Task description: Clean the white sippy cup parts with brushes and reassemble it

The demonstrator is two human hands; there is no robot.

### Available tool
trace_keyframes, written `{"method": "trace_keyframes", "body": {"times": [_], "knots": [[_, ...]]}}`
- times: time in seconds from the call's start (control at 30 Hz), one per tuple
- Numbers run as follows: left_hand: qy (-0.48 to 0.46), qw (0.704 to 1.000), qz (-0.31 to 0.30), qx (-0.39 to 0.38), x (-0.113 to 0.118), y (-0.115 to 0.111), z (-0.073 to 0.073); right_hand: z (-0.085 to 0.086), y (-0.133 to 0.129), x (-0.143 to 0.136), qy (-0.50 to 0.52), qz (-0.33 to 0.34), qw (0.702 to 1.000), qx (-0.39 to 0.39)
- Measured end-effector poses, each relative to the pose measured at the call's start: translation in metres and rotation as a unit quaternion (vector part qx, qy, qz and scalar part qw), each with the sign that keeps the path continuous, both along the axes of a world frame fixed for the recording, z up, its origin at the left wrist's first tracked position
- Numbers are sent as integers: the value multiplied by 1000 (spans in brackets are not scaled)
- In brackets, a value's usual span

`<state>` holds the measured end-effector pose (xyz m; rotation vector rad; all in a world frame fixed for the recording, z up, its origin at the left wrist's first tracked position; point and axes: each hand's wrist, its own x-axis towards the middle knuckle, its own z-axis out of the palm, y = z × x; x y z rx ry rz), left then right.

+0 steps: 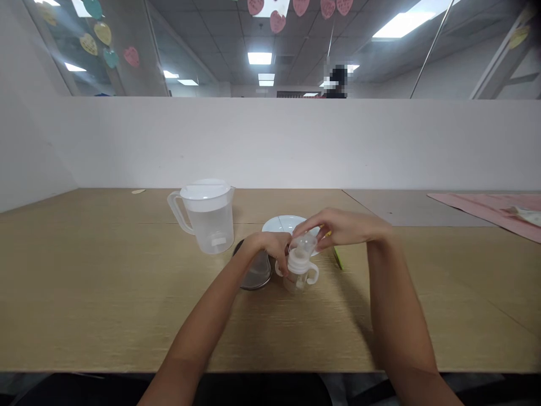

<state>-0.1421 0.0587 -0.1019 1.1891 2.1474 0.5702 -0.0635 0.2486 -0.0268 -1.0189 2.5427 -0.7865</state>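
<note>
A clear baby bottle (298, 275) with a white collar and two white side handles stands upright on the table in front of me. My left hand (275, 248) is closed around the bottle's left side, by the handle there. Over the top sits a clear dome cap (305, 242), and the fingers of my right hand (327, 226) are curled about it from above and the right. Whether the cap is loose or seated, I cannot tell. Just left of the bottle lies a grey metal tray (256, 276), partly under my left forearm. Behind my hands is a white plate (279, 224).
A lidded translucent pitcher (210, 225) stands at the back left. Right of the plate, a green strip-like object (338, 258) shows partly past my right hand. A pink cloth (473, 202) lies far right on the table (127, 304). The white wall (262, 141) bounds the back.
</note>
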Motion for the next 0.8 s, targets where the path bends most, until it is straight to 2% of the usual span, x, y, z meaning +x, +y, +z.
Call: {"method": "trace_keyframes", "body": {"times": [0.13, 0.23, 0.3, 0.4, 0.5, 0.6, 0.7, 0.8], "knots": [[26, 999, -19, 0, 3, -2, 3, 7, 26, 14, 66, -123, 986, -88], [42, 999, -26, -8, 6, 0, 6, -10, 37, -4, 113, -211, 963, -128], [59, 997, -32, -28, 9, 2, 9, -29, 35, -26, 123, -236, 957, -112], [100, 993, -29, -57, 14, 3, 13, -59, 22, -62, 83, -221, 972, -14], [126, 989, -21, -78, 17, 3, 14, -84, 7, -87, 8, -170, 978, 117], [149, 985, -23, -80, 17, 2, 16, -98, 0, -102, -30, -127, 978, 166], [167, 984, -12, -61, 25, -3, 32, -96, 1, -103, -27, -115, 980, 158], [243, 969, 38, -4, 57, -23, 67, -72, 5, -87, 30, -149, 984, 92]]}}
